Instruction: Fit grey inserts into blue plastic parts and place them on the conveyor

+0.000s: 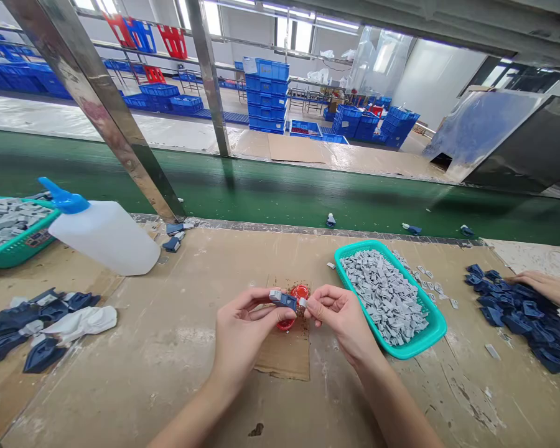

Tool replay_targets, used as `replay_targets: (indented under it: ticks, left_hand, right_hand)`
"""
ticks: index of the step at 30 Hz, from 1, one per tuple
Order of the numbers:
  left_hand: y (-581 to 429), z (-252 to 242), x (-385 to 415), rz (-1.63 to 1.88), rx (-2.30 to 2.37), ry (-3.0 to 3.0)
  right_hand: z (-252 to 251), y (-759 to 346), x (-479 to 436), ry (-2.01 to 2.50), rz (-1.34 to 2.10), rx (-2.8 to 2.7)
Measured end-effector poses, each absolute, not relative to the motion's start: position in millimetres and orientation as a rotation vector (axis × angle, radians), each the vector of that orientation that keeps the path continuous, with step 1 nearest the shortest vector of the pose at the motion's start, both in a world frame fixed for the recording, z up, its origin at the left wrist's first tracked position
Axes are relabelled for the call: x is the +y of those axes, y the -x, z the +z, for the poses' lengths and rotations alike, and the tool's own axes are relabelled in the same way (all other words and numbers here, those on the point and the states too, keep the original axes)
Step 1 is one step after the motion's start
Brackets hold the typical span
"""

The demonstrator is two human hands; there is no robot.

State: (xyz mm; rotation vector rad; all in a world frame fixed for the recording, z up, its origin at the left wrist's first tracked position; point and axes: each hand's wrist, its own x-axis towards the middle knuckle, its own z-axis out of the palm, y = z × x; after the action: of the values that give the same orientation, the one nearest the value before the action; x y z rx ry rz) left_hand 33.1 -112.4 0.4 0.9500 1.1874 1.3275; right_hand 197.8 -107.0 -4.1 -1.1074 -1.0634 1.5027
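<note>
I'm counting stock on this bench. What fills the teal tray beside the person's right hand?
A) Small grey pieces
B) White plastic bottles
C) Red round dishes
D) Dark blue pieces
A. The teal tray beside the right hand is heaped with small grey pieces, while the dark blue pieces lie loose on the bench further right.

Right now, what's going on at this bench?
A person is working with both hands over a red dish on cardboard. The left hand holds a navy part with a grey piece on it, and the right hand pinches a small grey piece against it. A teal tray of grey pieces sits to the right, and a co-worker's hand is beside a pile of navy parts.
</note>
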Motion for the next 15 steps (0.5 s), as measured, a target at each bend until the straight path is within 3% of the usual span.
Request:
replay_targets:
  ticks: [15]
  left_hand:
    - [-33.3, 8.6, -114.5, 1.202, 1.175, -1.176]
  right_hand:
    - [-9.2, -193.5, -112.9, 1.128, 1.704, -1.166]
